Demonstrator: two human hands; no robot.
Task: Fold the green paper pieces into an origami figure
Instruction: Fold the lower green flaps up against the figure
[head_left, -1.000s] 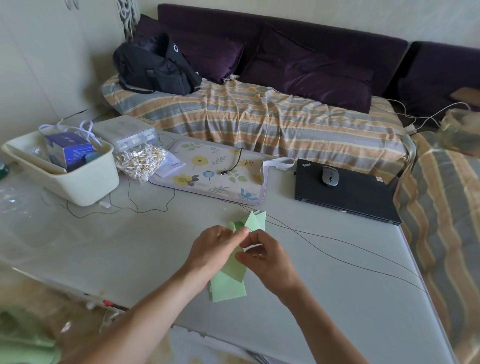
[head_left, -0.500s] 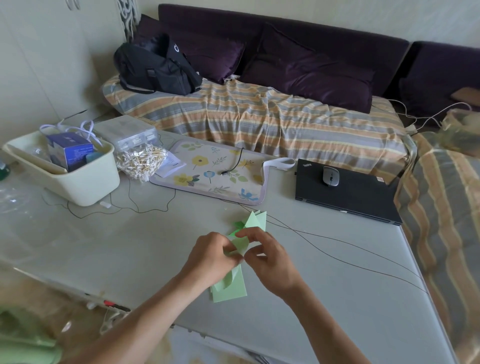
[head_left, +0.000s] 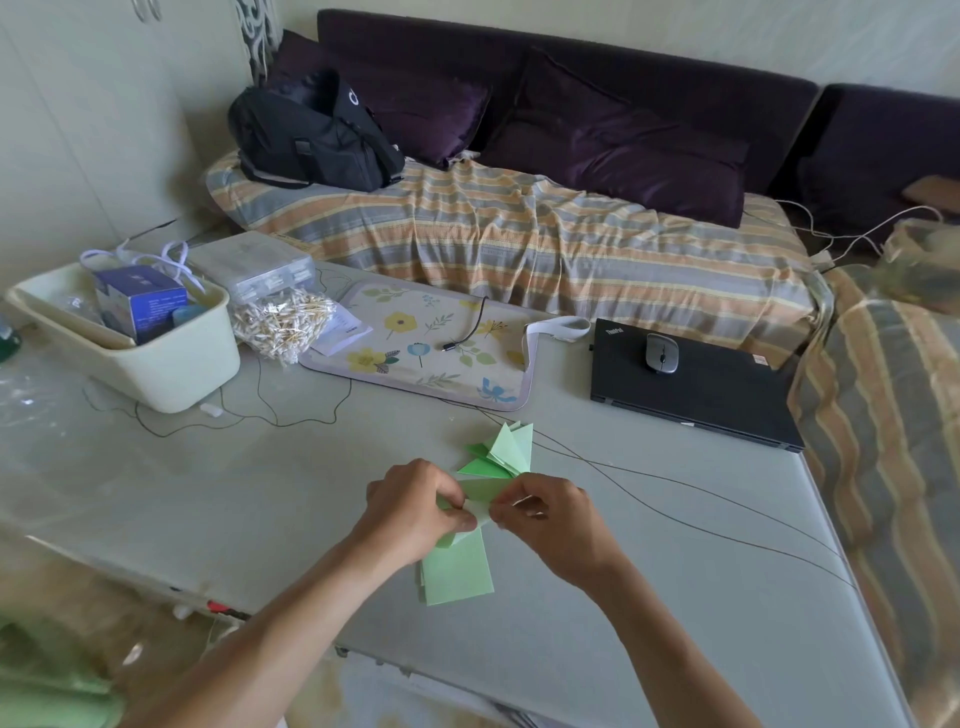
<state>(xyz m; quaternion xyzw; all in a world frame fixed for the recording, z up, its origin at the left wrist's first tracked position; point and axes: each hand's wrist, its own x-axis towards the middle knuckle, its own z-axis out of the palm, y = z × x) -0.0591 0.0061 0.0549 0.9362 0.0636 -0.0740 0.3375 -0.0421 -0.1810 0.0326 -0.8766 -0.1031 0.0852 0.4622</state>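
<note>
Since a second ago I see my left hand (head_left: 415, 506) and right hand (head_left: 540, 514) draw together, fingertips now nearly touching, both pinching the pale green folded paper piece (head_left: 475, 496) just above the grey table (head_left: 208, 499). I judge a crease is being pressed. Under my wrists lies a flat green sheet (head_left: 457, 574); beyond my fingers, the finished green folded triangles (head_left: 506, 449).

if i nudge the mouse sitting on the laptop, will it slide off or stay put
The mouse probably slides easily: it looks small and smooth, and it rests on the closed laptop, whose lid is flat and slick-looking. It likely won't tip, being low and rounded. It sits near the lid's back edge, so a push toward the sofa might drop it off.
</note>
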